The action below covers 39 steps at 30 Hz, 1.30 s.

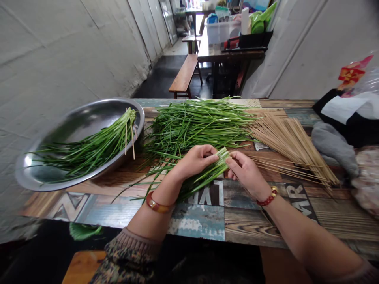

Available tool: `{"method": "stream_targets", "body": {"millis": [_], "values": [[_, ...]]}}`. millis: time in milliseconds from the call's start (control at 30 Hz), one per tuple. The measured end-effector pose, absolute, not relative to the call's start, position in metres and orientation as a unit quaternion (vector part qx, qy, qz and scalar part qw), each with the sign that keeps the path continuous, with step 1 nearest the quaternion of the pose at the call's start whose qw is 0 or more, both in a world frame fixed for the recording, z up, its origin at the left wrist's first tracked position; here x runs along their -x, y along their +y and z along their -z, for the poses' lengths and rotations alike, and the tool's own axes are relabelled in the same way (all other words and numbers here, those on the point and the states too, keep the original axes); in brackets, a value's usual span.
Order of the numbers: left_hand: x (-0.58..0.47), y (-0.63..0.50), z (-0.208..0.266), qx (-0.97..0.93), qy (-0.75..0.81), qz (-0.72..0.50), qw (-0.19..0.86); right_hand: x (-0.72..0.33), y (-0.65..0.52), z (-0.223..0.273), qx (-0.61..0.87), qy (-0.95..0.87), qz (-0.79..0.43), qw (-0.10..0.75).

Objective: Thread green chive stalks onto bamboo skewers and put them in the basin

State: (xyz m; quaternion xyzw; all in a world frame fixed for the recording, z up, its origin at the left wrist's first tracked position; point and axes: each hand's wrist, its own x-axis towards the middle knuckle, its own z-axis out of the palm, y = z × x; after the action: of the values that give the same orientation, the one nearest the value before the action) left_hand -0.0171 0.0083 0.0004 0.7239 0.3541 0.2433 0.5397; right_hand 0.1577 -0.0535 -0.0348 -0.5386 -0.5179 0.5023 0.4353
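A small bunch of garlic chives [204, 177] is gripped near its pale cut ends by my left hand [197, 159], thumb on top. My right hand [244, 171] pinches the same bunch at the ends from the other side. Its leaves trail down to the left over the tabletop. Whether a skewer is in my right fingers is hard to make out. Beyond my hands lies a large pile of loose chives [195, 126]. Right of it, a fanned heap of bamboo skewers [299, 150] reaches close to my right hand.
A steel basin [79, 108] at left holds skewered chives [97, 148], two skewer ends projecting over its rim. Plastic bags [367, 177] and a grey cloth-like bundle [334, 146] border the right side. Farther off stand a bench [185, 73] and a table with a clear bin [222, 31].
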Motion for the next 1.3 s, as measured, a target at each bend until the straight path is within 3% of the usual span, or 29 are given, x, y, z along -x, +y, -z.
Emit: {"method": "stream_targets", "body": {"millis": [267, 400, 667, 833, 1000, 1133, 1300], "values": [[0.017, 0.009, 0.004, -0.774, 0.363, -0.215, 0.471, -0.162, -0.051, 0.039, 0.55, -0.624, -0.359, 0.423], [0.025, 0.019, 0.009, -0.794, 0.429, -0.256, 0.347, -0.166, -0.051, 0.037, 0.541, -0.659, -0.36, 0.379], [0.02, 0.019, 0.023, -0.872, 0.43, -0.17, 0.16, -0.166, -0.05, 0.039, 0.542, -0.655, -0.366, 0.378], [0.019, 0.017, 0.023, -0.884, 0.435, -0.138, 0.1, -0.165, -0.049, 0.039, 0.54, -0.654, -0.366, 0.382], [0.019, 0.019, 0.018, -0.859, 0.432, -0.223, 0.159, -0.164, -0.051, 0.037, 0.547, -0.652, -0.353, 0.389], [0.017, 0.019, 0.012, -0.794, 0.41, -0.309, 0.327, -0.16, -0.053, 0.037, 0.558, -0.643, -0.319, 0.416], [0.013, 0.015, 0.008, -0.717, 0.39, -0.321, 0.481, -0.156, -0.058, 0.036, 0.563, -0.606, -0.331, 0.454]]}}
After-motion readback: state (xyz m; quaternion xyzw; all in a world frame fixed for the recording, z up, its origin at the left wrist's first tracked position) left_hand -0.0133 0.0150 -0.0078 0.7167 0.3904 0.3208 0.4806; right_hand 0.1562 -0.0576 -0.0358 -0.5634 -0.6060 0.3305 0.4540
